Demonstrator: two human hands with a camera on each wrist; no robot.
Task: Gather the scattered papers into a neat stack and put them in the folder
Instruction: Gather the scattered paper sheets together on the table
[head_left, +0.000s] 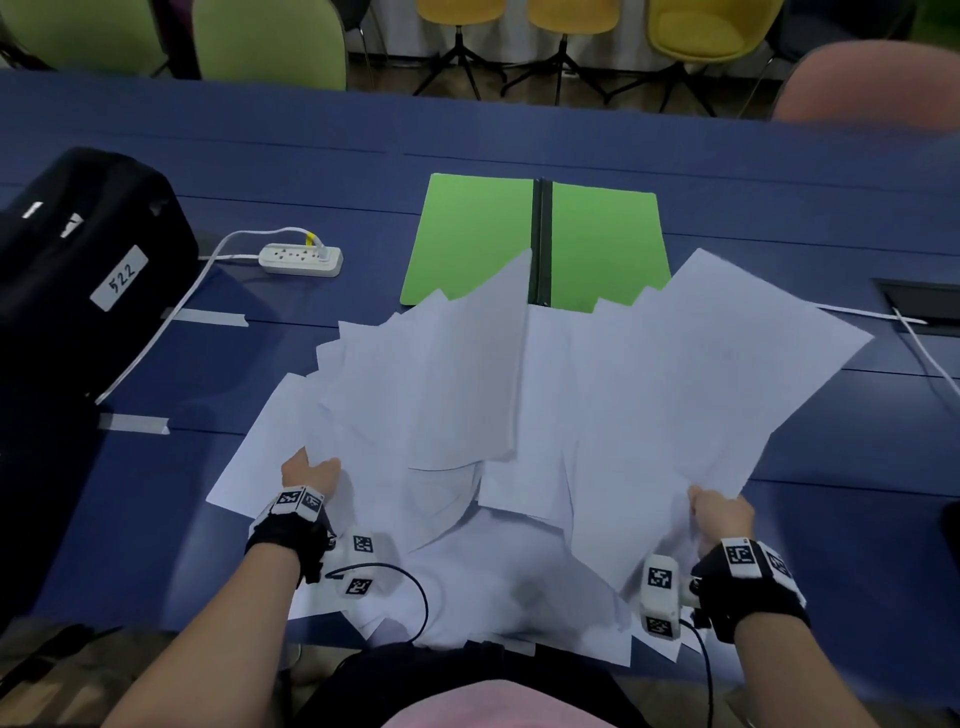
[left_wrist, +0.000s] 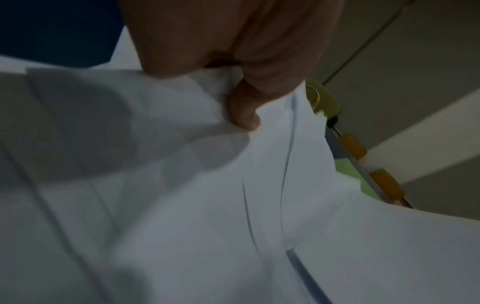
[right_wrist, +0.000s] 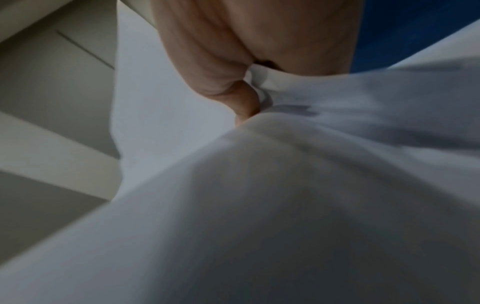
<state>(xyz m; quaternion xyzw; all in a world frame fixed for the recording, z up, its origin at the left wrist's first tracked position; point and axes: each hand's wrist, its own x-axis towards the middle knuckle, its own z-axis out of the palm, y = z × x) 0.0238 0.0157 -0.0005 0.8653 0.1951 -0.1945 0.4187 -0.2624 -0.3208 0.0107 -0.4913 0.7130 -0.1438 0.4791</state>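
Several white papers (head_left: 545, 395) lie fanned and overlapping across the blue table (head_left: 779, 171), with their far corners lifted. My left hand (head_left: 310, 470) pinches the left edge of the sheets, and its thumb (left_wrist: 244, 111) presses on the paper (left_wrist: 182, 185) in the left wrist view. At the right edge of the pile my right hand (head_left: 719, 512) grips the sheets, with the thumb (right_wrist: 245, 102) curled into the paper (right_wrist: 285, 195). The open green folder (head_left: 602, 244) lies flat just beyond the papers, its near edge partly covered by them.
A black bag (head_left: 78, 270) with a white label stands at the left. A white power strip (head_left: 301, 258) and its cable lie between the bag and the folder. Tape strips mark the table at the left. A cable hatch (head_left: 919, 306) sits at the right. Chairs line the far side.
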